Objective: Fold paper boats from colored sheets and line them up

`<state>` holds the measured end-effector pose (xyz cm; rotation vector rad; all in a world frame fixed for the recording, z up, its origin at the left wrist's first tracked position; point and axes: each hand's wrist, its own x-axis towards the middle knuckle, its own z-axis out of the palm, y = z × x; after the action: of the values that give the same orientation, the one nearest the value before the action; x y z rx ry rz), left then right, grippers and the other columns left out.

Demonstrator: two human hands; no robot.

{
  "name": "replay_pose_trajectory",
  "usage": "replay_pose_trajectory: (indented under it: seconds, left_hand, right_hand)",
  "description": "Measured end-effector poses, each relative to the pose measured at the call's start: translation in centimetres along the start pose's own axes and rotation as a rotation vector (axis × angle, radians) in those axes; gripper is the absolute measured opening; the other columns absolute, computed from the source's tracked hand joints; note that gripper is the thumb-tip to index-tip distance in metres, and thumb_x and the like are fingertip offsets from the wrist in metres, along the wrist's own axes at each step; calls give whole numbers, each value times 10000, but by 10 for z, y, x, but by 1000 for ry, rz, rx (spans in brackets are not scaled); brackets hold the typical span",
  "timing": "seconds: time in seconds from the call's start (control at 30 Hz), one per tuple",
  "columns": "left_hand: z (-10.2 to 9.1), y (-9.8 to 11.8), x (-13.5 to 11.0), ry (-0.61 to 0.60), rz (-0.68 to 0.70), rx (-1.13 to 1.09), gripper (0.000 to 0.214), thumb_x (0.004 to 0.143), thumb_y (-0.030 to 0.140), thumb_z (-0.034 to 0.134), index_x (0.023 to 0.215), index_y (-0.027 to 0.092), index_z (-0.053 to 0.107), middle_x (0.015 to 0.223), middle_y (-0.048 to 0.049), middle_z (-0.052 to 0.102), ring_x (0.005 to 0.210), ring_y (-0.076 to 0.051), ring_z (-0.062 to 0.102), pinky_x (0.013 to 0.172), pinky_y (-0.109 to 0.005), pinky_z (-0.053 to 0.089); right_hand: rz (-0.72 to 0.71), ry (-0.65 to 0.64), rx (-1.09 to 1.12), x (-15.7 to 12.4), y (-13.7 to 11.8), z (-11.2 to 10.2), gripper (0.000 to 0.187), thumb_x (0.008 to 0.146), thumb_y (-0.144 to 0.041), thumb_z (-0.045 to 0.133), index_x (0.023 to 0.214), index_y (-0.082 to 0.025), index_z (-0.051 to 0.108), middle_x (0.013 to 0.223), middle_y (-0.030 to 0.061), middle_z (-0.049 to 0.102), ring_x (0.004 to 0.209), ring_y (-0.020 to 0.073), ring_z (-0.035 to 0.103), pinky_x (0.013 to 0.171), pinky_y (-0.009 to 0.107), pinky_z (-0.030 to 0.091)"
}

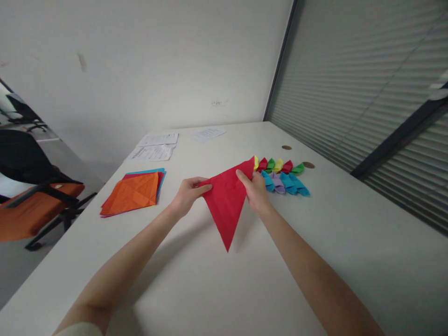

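Note:
A red sheet folded into a triangle hangs above the table, one corner pointing down toward me; whether it is paper or cloth I cannot tell. My left hand pinches its upper left corner between thumb and fingers. Near the upper right corner, my right hand grips it with the thumb on top and the fingers behind. Just beyond my right hand lie folded pieces in two rows: a red, green and yellow row at the back and a blue and purple row in front.
A stack of square sheets, orange on top, lies on the white table at left. Printed papers rest farther back. Two round brown discs sit at right, near the window blinds. An orange-seated chair stands left.

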<state>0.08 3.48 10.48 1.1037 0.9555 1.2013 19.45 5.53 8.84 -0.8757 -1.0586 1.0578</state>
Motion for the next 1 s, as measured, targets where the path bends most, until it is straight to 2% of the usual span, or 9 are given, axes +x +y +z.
replay_pose_trajectory:
  seconds: [0.13, 0.33, 0.57, 0.73, 1.0]
  left_hand:
    - [1, 2, 0, 69, 17, -93, 257, 599, 323, 838, 750, 138, 742, 742, -65, 718, 673, -152, 627, 642, -272, 477]
    - [1, -2, 3, 133, 107, -132, 232, 589, 315, 851, 704, 148, 738, 717, -46, 707, 655, -134, 608, 623, -256, 462]
    - [2, -5, 3, 210, 297, -117, 189, 604, 295, 846, 708, 170, 749, 738, -32, 716, 688, -126, 617, 691, -264, 480]
    - [4, -7, 3, 211, 295, -128, 186, 581, 292, 856, 669, 176, 741, 695, -25, 705, 663, -130, 615, 668, -266, 482]
    - [7, -3, 1, 244, 280, -177, 205, 560, 310, 868, 653, 182, 739, 685, -14, 700, 648, -116, 598, 640, -252, 462]
  right_hand:
    - [14, 15, 13, -1, 4, 0, 263, 661, -406, 804, 731, -175, 700, 722, 20, 713, 659, 179, 648, 655, 312, 508]
    - [30, 21, 110, 2, 6, -2, 263, 653, -415, 809, 746, -186, 718, 767, 28, 742, 703, 192, 680, 698, 333, 531]
    - [47, 58, 204, 2, -2, 1, 267, 612, -388, 834, 756, -195, 719, 721, 15, 740, 741, 207, 702, 709, 338, 561]
    - [110, 9, 209, -4, -1, 5, 316, 573, -334, 864, 819, -195, 722, 854, 32, 767, 804, 234, 726, 782, 389, 586]
    - [94, 10, 217, -4, -1, 5, 357, 570, -309, 864, 876, -194, 721, 904, 35, 769, 862, 245, 729, 856, 406, 577]
